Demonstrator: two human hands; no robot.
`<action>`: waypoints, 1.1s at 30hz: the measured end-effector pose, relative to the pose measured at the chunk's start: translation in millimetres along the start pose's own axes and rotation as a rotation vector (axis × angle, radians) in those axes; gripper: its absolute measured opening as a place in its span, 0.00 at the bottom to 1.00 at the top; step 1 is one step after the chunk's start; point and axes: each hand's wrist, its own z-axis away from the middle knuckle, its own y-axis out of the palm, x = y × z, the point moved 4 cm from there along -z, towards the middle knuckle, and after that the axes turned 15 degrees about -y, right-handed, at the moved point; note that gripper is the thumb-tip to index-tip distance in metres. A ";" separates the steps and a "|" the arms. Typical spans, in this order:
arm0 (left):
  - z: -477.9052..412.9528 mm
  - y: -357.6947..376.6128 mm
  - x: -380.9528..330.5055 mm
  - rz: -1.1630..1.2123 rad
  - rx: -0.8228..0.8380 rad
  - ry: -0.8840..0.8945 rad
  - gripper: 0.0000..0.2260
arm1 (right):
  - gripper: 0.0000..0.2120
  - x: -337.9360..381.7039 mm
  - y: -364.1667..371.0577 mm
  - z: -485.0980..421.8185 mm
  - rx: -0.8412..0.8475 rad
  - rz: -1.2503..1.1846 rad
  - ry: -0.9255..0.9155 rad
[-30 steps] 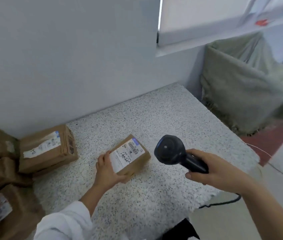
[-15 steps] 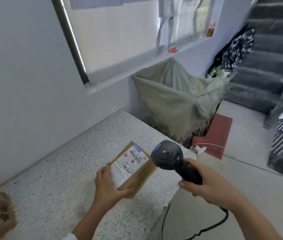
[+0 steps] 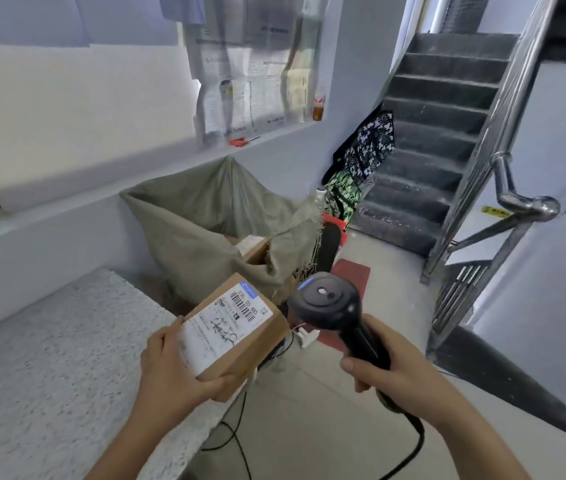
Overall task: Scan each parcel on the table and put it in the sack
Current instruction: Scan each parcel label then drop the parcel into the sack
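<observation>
At table (image 3: 49,358) edge, left hand (image 3: 170,372) is gripping parcel (image 3: 240,327) at 7 o'clock end, right hand (image 3: 399,372) clutching scanner (image 3: 326,303). I'm judging it light, rigid.

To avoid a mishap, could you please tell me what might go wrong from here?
The left hand holds the box by one end, partly past the table edge; it might fall. The scanner has a cable trailing low that could snag. The sack rim sags, so a toss may miss.

Left grip (image 3: 170,370) curled, right grip (image 3: 394,374) clenched
</observation>
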 end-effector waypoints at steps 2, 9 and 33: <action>-10.1 4.9 -27.6 -0.013 0.001 0.025 0.56 | 0.13 -10.1 -19.4 -6.8 -0.017 0.004 0.001; -68.8 25.7 -87.8 -0.031 -0.033 0.082 0.58 | 0.12 -53.4 -58.8 -61.3 -0.050 -0.017 0.034; -337.4 114.0 -161.7 0.045 -0.160 -0.322 0.58 | 0.12 -190.3 -159.1 -357.9 0.286 -0.119 -0.004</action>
